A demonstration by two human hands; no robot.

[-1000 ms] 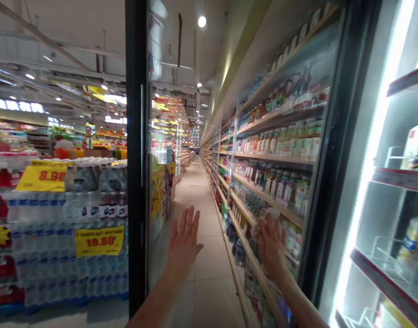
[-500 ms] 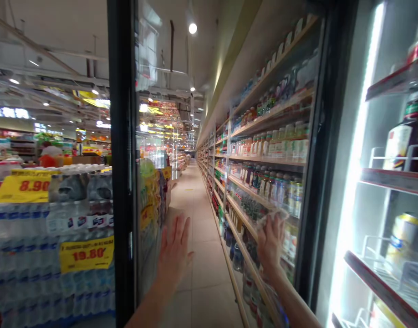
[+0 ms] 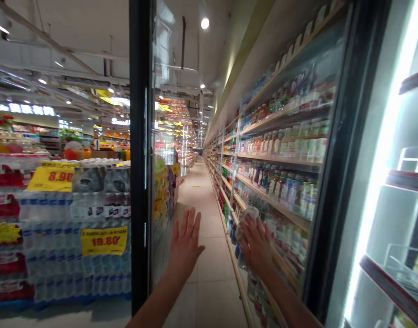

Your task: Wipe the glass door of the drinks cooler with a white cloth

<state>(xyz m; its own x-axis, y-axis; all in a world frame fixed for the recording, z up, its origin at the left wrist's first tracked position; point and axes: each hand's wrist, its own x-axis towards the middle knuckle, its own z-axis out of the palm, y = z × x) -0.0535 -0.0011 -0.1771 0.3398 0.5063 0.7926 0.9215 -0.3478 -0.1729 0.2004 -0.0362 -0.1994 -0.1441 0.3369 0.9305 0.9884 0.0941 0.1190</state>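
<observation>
In front of me stands a glass door (image 3: 214, 255) in a black frame. My left hand (image 3: 184, 243) is raised at the pane with its fingers spread and the palm turned to the glass; it holds nothing. A crumpled pale cloth (image 3: 249, 215) lies under my right hand (image 3: 255, 243), whose fingers press it against the glass. Part of the cloth is hidden by the fingers.
To the right is a lit cooler with shelves (image 3: 405, 180). Beyond the door's black edge (image 3: 140, 159), stacked bottle packs (image 3: 55, 259) carry yellow price signs (image 3: 104, 240). Shelves of bottled drinks (image 3: 280, 141) and a tiled aisle show in the pane.
My right hand has moved left across the glass with the cloth, nearer to my left hand. The left hand stays spread at the pane. My view has turned slightly left.
</observation>
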